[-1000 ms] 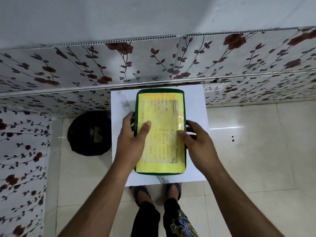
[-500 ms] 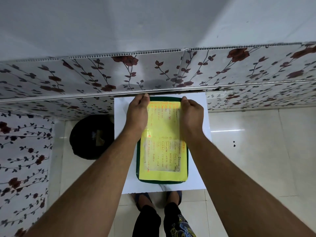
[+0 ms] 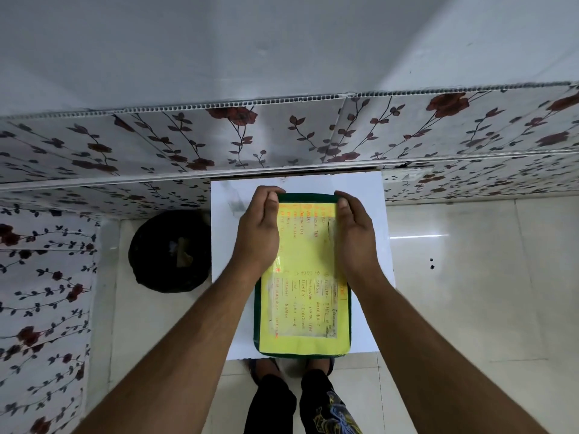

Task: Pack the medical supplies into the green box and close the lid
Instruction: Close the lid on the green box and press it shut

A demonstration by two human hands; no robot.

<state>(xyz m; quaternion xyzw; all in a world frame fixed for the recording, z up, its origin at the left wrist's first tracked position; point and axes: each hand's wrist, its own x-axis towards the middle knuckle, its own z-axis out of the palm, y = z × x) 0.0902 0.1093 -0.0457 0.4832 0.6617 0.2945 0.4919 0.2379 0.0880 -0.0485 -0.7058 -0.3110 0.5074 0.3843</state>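
Nearest you, below the table's near edge: your two feet in dark sandals [image 3: 293, 366] on the pale tiled floor [image 3: 470, 308], and dark trouser legs [image 3: 300, 405] with a printed pattern on the right one. On the small white table [image 3: 369, 220]: one green box [image 3: 257, 314], lid down, lying lengthwise from the near edge toward the far edge, its near end just overhanging the table's near edge and its far end stopping short of the wall. Contents of the box cannot be seen with the lid shut. The lid carries a yellow sheet [image 3: 304, 343] covering almost all of the top, leaving a narrow dark green border; over the sheet lies a glossy clear panel with rows of handwriting in orange and dark ink, too small to read. Your left hand [image 3: 258, 236] lies along the left side of the lid, thumb on the yellow top near the far left corner, fingers curled over the far edge of the box and pressed to it. Your right hand [image 3: 354, 236] mirrors it on the right side, thumb on top at the far right corner, fingers bent over the far edge. Both hands are closed onto the far end of the box. On the floor left of the table: a black round bin [image 3: 156, 261], with something pale and indistinct inside. Farthest: floral wall panels [image 3: 282, 133] with red roses, grey wall above.
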